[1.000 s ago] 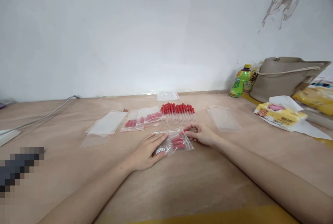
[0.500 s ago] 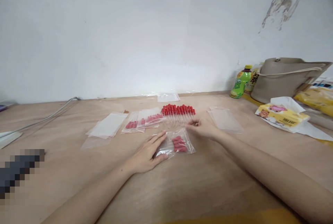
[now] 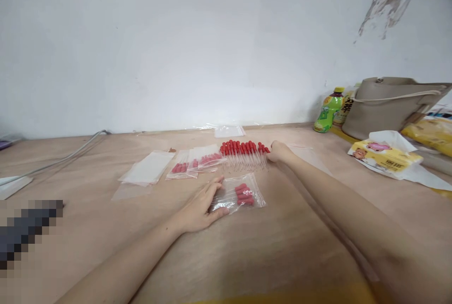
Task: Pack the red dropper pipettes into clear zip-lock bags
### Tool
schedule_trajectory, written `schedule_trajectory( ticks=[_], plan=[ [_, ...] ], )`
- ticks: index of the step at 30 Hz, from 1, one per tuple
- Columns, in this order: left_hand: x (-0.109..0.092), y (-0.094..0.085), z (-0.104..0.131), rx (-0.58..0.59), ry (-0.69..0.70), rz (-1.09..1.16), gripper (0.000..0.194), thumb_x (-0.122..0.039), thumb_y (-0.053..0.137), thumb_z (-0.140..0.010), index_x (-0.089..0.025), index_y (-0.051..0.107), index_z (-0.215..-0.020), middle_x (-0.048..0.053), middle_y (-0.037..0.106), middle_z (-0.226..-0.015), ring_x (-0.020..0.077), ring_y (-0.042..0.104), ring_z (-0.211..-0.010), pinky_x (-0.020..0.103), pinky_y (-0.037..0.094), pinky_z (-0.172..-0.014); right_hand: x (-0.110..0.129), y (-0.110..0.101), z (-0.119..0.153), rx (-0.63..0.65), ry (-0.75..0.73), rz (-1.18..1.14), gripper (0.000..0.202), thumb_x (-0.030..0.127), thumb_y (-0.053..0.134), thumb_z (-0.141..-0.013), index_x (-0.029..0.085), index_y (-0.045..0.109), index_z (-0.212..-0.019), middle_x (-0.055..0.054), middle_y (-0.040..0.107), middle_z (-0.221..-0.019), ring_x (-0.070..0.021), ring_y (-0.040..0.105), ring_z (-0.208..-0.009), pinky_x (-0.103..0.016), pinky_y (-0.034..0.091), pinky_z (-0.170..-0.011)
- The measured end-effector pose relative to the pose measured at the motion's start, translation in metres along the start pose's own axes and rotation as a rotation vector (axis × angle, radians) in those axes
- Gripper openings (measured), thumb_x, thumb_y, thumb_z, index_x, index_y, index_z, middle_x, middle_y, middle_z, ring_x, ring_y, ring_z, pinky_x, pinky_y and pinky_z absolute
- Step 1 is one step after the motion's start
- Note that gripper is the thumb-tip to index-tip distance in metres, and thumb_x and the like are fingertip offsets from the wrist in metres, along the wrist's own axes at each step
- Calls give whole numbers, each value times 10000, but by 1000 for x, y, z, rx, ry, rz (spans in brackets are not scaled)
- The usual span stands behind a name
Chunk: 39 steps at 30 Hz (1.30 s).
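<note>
My left hand (image 3: 201, 205) lies flat with fingers stretched on the left part of a clear zip bag (image 3: 259, 196). Inside that bag several red rubber bulbs (image 3: 244, 195) are stacked. Beyond it runs a row of droppers (image 3: 243, 153), red bulbs toward the wall and thin clear stems toward me. My right hand (image 3: 280, 152) is at the row's right end, its fingers closed at a dropper (image 3: 267, 150) whose red bulb leans over; the fingertips are partly hidden. To the left of the row, filled bags (image 3: 197, 160) with red bulbs overlap one another.
Flat clear bags (image 3: 146, 168) lie at left, and more bags (image 3: 312, 158) lie behind my right forearm. Another bag (image 3: 229, 131) is by the wall. A green bottle (image 3: 329, 111), a grey handbag (image 3: 381, 111) and a yellow tissue pack (image 3: 386, 156) stand or lie at right. A grey cable (image 3: 70, 156) crosses the left.
My right hand has moved away from the zip bag, up and to the right, to the end of the dropper row. My left hand stays on the bag.
</note>
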State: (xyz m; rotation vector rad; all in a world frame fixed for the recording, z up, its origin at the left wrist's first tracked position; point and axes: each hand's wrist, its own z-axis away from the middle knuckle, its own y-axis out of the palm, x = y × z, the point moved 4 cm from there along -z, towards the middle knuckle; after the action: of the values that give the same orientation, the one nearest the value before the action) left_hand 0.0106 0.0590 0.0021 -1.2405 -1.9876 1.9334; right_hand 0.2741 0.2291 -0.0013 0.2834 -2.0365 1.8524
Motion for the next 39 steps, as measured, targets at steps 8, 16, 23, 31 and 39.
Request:
schedule_trajectory(
  ticks=[8, 16, 23, 31, 39],
  plan=[
    [-3, -2, 0, -1, -1, -13, 281, -389, 502, -821, -210, 423, -1024, 99, 312, -1369, 243, 279, -1267, 407, 330, -975, -13, -10, 4, -1, -39, -100, 361, 175, 532, -682, 58, 538, -1024, -151, 621, -798, -221, 588, -774, -267, 421, -630],
    [-2, -2, -1, 0, -3, 4, 271, -391, 509, -815, -211, 407, -990, 99, 315, -1367, 235, 303, -1253, 391, 339, -964, -11, 1, 64, -99, -136, -891, 745, 277, 444, -720, 132, 34, -1324, 78, 438, -620, -88, 471, -410, -205, 391, -389],
    [-3, 0, 0, 4, 25, -15, 276, -399, 497, -823, -210, 402, -1000, 108, 321, -1363, 241, 315, -1245, 399, 337, -967, 6, 18, 103, -133, -121, -1248, 619, 348, 592, -639, 217, 232, -1125, 91, 460, -626, -105, 567, -496, -253, 506, -497],
    [-3, 0, 0, 14, 13, -27, 336, -406, 490, -828, -216, 395, -1087, 92, 289, -1387, 239, 315, -1247, 408, 326, -985, 17, 28, 118, 139, -68, -1393, 384, 392, 599, -669, 227, 344, -904, 45, 557, -707, -107, 600, -556, -294, 514, -587],
    [-4, 0, -1, 20, 14, -51, 513, -418, 470, -839, -243, 283, -1283, 65, 262, -1402, 235, 279, -1265, 407, 294, -1018, 19, 28, 120, 500, -222, -1154, 335, 340, 714, -572, 155, 546, -796, 25, 616, -691, -63, 552, -579, -206, 454, -575]
  ],
)
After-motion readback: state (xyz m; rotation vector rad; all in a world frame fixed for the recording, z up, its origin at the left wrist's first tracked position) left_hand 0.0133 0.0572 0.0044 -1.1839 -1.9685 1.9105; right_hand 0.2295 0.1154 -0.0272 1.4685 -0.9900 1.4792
